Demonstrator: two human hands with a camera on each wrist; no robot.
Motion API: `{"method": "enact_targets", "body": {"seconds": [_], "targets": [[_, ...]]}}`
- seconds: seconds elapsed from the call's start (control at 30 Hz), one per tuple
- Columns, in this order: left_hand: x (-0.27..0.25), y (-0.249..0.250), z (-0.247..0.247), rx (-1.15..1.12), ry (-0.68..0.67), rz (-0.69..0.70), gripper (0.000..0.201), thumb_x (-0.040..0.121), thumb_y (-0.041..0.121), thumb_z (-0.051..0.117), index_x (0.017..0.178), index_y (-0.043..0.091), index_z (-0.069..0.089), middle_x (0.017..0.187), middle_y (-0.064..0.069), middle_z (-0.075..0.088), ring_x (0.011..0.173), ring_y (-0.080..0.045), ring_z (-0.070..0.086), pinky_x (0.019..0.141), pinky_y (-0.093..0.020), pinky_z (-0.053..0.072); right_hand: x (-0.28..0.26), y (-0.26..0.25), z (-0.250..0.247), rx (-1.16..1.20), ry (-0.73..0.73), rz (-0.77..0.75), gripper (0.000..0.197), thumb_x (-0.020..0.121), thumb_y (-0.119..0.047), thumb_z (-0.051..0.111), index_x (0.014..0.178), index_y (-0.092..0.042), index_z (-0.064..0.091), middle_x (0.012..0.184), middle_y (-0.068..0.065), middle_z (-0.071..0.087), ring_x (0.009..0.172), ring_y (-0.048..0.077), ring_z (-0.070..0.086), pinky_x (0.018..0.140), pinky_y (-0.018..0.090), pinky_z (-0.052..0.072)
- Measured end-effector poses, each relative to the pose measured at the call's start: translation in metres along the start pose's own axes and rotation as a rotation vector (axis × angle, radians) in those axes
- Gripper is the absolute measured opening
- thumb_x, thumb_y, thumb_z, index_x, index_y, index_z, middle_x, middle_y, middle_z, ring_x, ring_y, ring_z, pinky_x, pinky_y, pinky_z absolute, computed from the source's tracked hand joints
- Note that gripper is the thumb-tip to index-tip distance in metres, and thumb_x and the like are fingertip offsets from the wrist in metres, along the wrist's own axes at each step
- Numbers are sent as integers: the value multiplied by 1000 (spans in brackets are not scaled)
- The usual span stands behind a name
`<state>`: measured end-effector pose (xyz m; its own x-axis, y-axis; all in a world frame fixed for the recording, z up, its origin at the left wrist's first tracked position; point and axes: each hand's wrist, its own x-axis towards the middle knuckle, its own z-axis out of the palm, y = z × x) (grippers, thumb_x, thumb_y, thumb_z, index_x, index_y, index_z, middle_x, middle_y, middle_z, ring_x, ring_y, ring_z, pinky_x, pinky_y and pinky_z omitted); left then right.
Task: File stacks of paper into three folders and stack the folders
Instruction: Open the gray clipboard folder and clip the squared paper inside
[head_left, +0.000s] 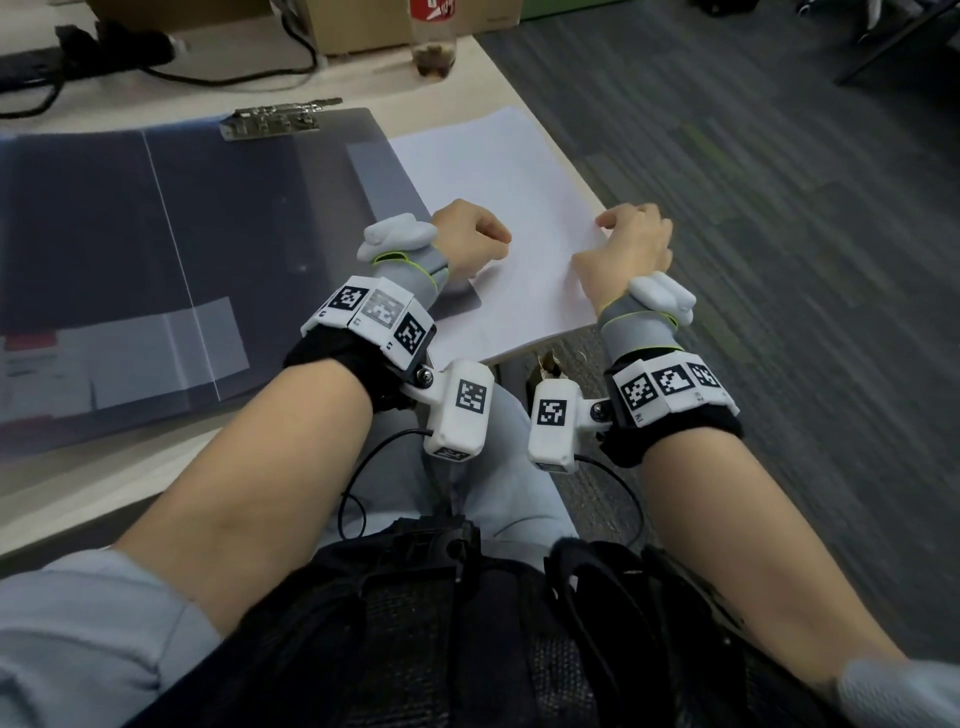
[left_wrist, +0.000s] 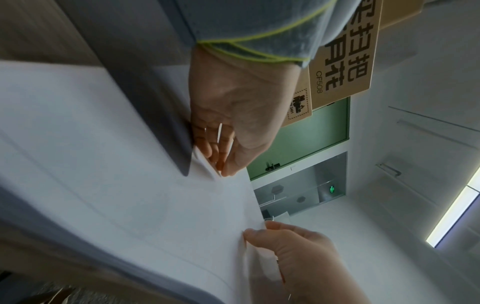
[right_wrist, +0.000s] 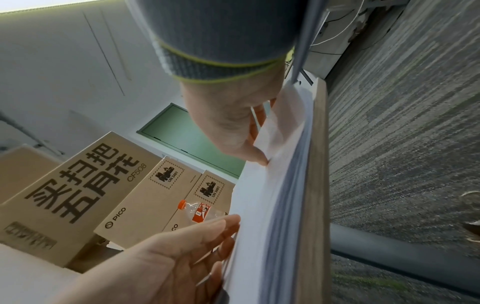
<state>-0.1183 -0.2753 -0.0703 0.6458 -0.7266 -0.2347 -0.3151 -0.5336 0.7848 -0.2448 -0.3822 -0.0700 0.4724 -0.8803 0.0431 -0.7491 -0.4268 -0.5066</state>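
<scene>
Both hands were on the paper (head_left: 498, 208), a white stack lying just right of the open folder (head_left: 156, 260) at the surface (head_left: 78, 488) corner. The left hand (head_left: 467, 244) pinched sheets at the stack's folder-side edge, fingers curled under. The right hand (head_left: 631, 247) gripped the stack's far-side edge, thumb on top. Beyond the paper stood a bottle (head_left: 434, 39) and boxes (right_wrist: 78, 195)

Matt white paper stack (head_left: 498, 208) lies beside a glossy grey plastic folder (head_left: 156, 249) with a shiny metal clip (head_left: 275, 120) at its twelve o'clock edge.
</scene>
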Motion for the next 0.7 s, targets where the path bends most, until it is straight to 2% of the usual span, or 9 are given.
{"method": "enact_targets", "body": {"seconds": [0.1,0.17,0.27,0.33,0.37,0.43,0.5,0.57,0.7], "targets": [[-1,2,0,-45,-27,-8,21,92,24,57,100,9,68,84,2,60,78,-13,55,65,-23,48,0,-5,-5,149,3,-19,33,77,-4,53,106,-16,63,117,5,60,107,26,56,84,33,46],[-1,5,1,-146,-76,-33,25,94,35,52,86,16,65,92,4,63,85,-7,61,58,-20,39,0,-8,-9,239,10,-51,25,76,-8,55,96,-18,66,104,2,67,93,24,64,79,33,52],[-2,13,3,-236,-109,-49,30,93,47,49,79,24,62,90,10,67,82,3,64,55,-19,33,-2,-12,-14,343,-19,-110,11,76,-20,64,86,-20,68,87,-6,67,85,15,64,80,32,53],[-3,16,3,-270,-101,-44,33,90,54,51,82,26,67,87,13,68,77,0,62,57,-20,35,-5,-16,-14,477,-87,-127,1,77,-23,68,77,-22,67,79,-7,65,82,10,63,82,33,53],[-2,17,3,-295,-94,-42,34,88,55,53,80,26,69,84,13,69,76,-4,60,57,-21,35,-7,-16,-14,537,-118,-131,6,77,-23,69,72,-24,66,78,-7,66,82,9,62,83,34,53],[0,16,4,-350,-86,-32,31,86,50,59,73,24,69,74,10,68,65,-7,54,54,-20,34,-9,-16,-11,589,-159,-139,10,76,-22,71,70,-28,66,81,-6,69,85,11,65,87,36,53],[0,16,5,-388,-112,-3,25,87,39,63,72,20,68,67,6,64,52,-4,48,51,-18,32,-10,-14,-8,588,-165,-135,8,74,-22,73,73,-27,67,88,-5,70,89,14,67,87,33,52],[0,15,5,-414,-127,18,22,88,33,64,73,17,67,62,5,62,54,-7,48,52,-20,32,-10,-12,-7,613,-165,-128,9,72,-22,75,74,-26,67,88,-7,70,89,13,67,86,29,52],[0,12,5,-433,-129,45,24,89,34,62,75,17,68,70,-4,56,62,-14,44,51,-20,30,-8,-11,-4,668,-159,-85,10,70,-24,76,76,-24,68,82,-11,68,84,3,63,84,27,50]]}}
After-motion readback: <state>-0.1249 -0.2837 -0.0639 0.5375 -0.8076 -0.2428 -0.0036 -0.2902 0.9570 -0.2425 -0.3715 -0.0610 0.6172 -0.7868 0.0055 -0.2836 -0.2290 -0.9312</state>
